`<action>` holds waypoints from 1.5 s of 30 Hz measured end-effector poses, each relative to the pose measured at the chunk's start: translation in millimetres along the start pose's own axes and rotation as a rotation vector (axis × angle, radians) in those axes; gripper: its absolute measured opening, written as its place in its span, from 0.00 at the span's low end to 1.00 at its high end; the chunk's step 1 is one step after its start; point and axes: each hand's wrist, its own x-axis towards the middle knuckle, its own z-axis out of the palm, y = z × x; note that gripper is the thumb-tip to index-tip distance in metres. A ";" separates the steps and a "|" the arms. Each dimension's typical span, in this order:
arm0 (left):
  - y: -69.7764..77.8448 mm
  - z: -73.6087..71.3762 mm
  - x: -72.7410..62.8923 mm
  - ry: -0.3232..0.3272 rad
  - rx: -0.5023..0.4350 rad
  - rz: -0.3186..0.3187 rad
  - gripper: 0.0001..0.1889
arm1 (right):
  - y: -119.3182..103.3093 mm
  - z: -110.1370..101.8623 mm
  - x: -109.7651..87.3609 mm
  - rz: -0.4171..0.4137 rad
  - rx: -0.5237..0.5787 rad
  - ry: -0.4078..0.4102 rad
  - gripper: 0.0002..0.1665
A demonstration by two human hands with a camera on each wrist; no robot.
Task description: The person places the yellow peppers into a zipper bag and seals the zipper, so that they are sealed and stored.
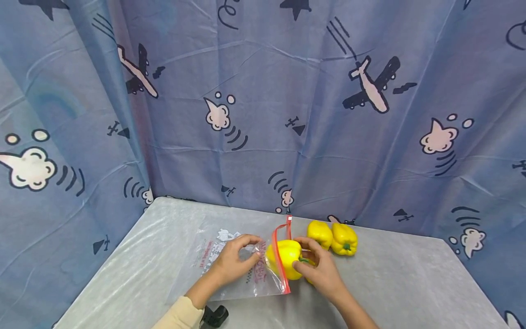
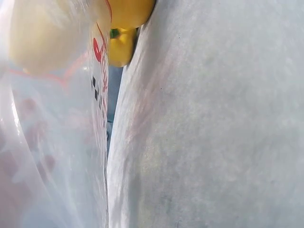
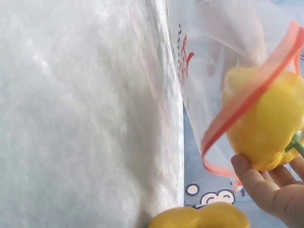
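A clear zip bag (image 1: 242, 288) with a red zip strip and printed lettering lies over the table, its mouth facing right. At that mouth sits a yellow bell pepper (image 1: 287, 258), partly inside, with its green stem pointing outward. My right hand (image 1: 322, 269) grips the pepper by its stem end, thumb and fingers on either side. My left hand (image 1: 232, 260) holds the bag's film just behind the mouth, thumb and index finger curled toward each other. In the right wrist view the red strip crosses the pepper (image 3: 266, 123), and the fingers (image 3: 256, 185) touch its underside.
Two more yellow bell peppers (image 1: 320, 234) (image 1: 344, 239) stand together at the back, right of the bag. Part of another yellow pepper (image 1: 310, 278) shows beneath the right hand. A black device (image 1: 215, 316) is by the left wrist. A patterned blue curtain (image 1: 255, 114) hangs behind the table (image 1: 394, 283).
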 end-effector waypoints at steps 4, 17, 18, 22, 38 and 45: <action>-1.0 1.1 -0.5 0.008 -0.010 -0.006 0.16 | 3.4 5.5 2.9 0.045 -0.014 -0.003 0.30; 1.0 1.7 -0.6 0.063 -0.021 0.007 0.15 | 12.4 17.3 5.9 0.064 0.031 -0.047 0.30; 0.7 1.7 -0.5 0.065 -0.021 0.010 0.15 | 13.1 17.7 6.5 0.069 0.029 -0.051 0.30; 0.2 1.6 -0.7 0.070 -0.028 0.025 0.15 | 15.3 18.3 8.4 0.091 0.014 -0.076 0.30; -5.6 2.0 -2.5 0.065 -0.068 0.047 0.14 | 22.6 20.6 11.1 0.154 0.083 -0.319 0.33; -4.3 2.5 -2.3 0.072 -0.082 0.039 0.14 | 27.6 22.6 12.7 0.159 0.072 -0.349 0.37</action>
